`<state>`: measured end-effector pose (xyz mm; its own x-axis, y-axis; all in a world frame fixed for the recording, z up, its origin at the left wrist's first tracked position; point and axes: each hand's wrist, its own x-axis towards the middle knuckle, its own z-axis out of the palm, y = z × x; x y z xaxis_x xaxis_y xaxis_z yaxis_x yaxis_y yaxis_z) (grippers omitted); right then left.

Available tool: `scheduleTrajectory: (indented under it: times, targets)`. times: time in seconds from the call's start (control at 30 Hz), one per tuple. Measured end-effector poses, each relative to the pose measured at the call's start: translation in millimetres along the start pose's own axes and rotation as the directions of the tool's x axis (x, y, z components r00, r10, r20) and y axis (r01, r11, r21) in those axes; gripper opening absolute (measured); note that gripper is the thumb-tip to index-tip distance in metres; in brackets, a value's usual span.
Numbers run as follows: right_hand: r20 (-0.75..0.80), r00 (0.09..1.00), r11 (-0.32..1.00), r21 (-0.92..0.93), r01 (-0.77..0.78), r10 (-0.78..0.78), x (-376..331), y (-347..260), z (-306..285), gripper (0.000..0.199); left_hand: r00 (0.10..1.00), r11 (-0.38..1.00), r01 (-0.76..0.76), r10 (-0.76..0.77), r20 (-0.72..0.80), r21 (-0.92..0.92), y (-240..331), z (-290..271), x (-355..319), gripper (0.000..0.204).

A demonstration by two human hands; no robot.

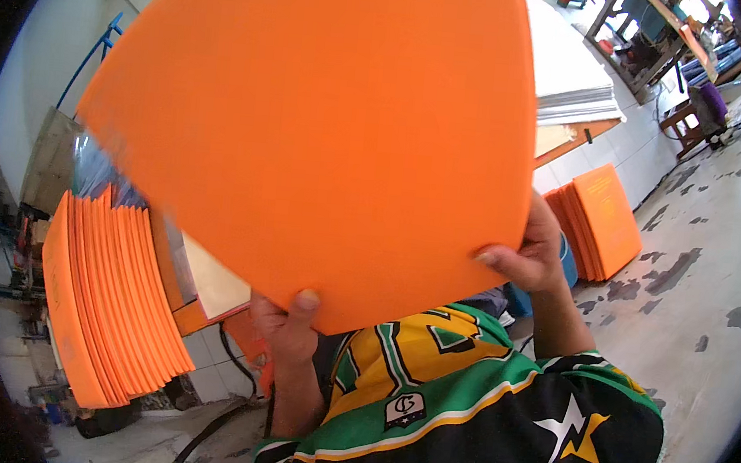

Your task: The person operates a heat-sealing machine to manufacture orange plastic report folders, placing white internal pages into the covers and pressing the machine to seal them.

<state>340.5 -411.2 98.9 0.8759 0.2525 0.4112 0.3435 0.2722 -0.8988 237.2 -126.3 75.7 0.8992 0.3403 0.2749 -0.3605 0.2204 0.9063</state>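
Observation:
A large, smooth orange hard cover (pixel 334 142) is held up in front of me and fills most of the upper middle of the view. My left hand (pixel 289 325) grips its lower edge, thumb on the face toward me and fingers behind. My right hand (pixel 529 257) clasps its right edge in the same way, thumb in front. Whether pages lie behind the cover cannot be seen. Most of the work table is hidden by it.
At left stands a thick row of orange covers (pixel 117 299). Another orange stack (pixel 597 223) rests low on the right, beside a blue container (pixel 569 263). White paper sheets (pixel 574 82) are piled on the table (pixel 591 137). A wooden stool (pixel 690 126) stands far right.

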Motion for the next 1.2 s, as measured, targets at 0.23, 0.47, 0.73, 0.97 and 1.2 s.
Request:
scheduleTrajectory:
  times: [0.23,0.47,0.73,0.97,1.2]
  targets:
    - [0.431,0.901,0.979,-0.16,0.128,-0.047,24,0,47,0.07,0.987,0.972,-0.146,0.13,-0.099,-0.183,9,-63,-18,0.061]
    - [0.496,0.868,0.894,-0.392,0.218,0.006,34,9,67,0.071,0.785,0.899,-0.392,0.437,-0.439,0.194,61,-111,-39,0.058]
    - [0.545,0.803,0.964,-0.225,-0.139,0.243,12,27,70,0.055,0.432,0.589,-0.16,0.763,-0.48,0.792,53,-116,-26,0.041]
    - [0.689,0.723,0.955,-0.171,0.242,-0.06,28,28,138,0.075,0.485,0.543,-0.023,0.74,-0.466,0.839,29,-59,-10,0.039]
    - [0.613,0.775,0.959,-0.097,0.268,-0.155,37,15,188,0.072,0.801,0.674,-0.21,0.534,-0.271,0.708,-3,-26,-26,0.048]
